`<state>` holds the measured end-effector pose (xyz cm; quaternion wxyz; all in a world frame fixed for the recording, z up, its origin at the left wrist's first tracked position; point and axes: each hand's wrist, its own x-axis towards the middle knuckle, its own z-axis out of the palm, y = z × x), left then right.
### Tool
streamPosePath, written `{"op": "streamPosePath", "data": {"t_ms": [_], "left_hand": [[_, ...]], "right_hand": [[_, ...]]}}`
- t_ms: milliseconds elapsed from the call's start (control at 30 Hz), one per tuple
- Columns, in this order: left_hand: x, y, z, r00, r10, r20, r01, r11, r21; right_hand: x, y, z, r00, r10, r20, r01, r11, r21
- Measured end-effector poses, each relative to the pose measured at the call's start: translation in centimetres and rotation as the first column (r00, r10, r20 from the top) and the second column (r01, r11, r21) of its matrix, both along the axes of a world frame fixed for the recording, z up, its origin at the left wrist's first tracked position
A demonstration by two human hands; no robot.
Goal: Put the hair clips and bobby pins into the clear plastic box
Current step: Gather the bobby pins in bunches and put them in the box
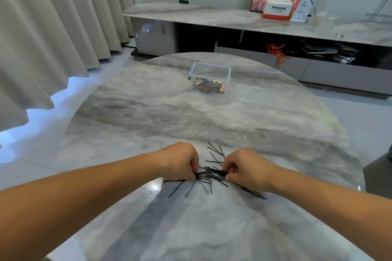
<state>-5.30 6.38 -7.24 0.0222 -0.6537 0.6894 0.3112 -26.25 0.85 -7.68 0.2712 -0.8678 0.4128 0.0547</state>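
Observation:
A loose pile of black bobby pins (209, 176) lies on the near part of the round marble table (191, 116). My left hand (182, 160) pinches the pile from the left, my right hand (247, 167) from the right, fingers curled onto the pins. More pins are scattered above, below and under my right wrist. The clear plastic box (210, 71) stands open at the far middle of the table, with several coloured hair clips (209, 86) in its bottom.
The box's clear lid (254, 95) lies flat to the right of the box. Behind the table runs a long low marble cabinet (212, 16) with a tissue box (276, 8) and a picture. Curtains hang on the left.

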Motion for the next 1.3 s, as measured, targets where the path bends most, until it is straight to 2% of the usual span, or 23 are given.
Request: {"op": "streamPosePath", "data": {"t_ms": [167, 267, 500, 600, 733, 867, 1033, 1167, 1300], "left_hand": [[-0.5, -0.4, -0.2, 0.999, 0.013, -0.03, -0.013, 1.0, -0.01], [-0.5, -0.5, -0.2, 0.997, 0.032, -0.077, -0.032, 0.999, -0.004], [1.1, -1.9, 1.4, 0.942, 0.218, -0.255, -0.228, 0.974, -0.011], [2.1, -2.5, 1.9, 0.895, 0.275, -0.351, -0.286, 0.958, 0.021], [3.5, -4.4, 3.0, 0.84, 0.333, -0.429, -0.377, 0.926, -0.021], [5.0, -8.6, 4.7, 0.768, 0.389, -0.509, -0.516, 0.846, -0.134], [6.3, -16.6, 6.8, 0.793, 0.423, -0.438, -0.575, 0.757, -0.311], [6.7, -22.5, 6.9, 0.816, 0.444, -0.37, -0.572, 0.713, -0.407], [7.1, -26.3, 5.7, 0.839, 0.462, -0.287, -0.544, 0.707, -0.452]], "right_hand": [[0.5, -0.2, 0.0, 0.999, -0.023, 0.042, 0.021, 0.999, 0.039], [0.5, -0.8, 0.0, 0.982, -0.138, 0.13, 0.118, 0.981, 0.151], [0.3, -2.5, 1.5, 0.851, -0.43, 0.302, 0.278, 0.856, 0.435], [0.3, -3.2, 2.0, 0.802, -0.496, 0.333, 0.291, 0.811, 0.507], [0.7, -5.0, 2.8, 0.727, -0.573, 0.379, 0.291, 0.757, 0.585], [2.3, -9.5, 4.7, 0.674, -0.574, 0.466, 0.334, 0.799, 0.501], [6.7, -17.9, 7.1, 0.658, -0.513, 0.551, 0.419, 0.858, 0.298], [10.0, -23.6, 7.3, 0.763, -0.409, 0.501, 0.447, 0.893, 0.049], [11.6, -26.3, 6.2, 0.86, -0.309, 0.406, 0.399, 0.903, -0.158]]}}
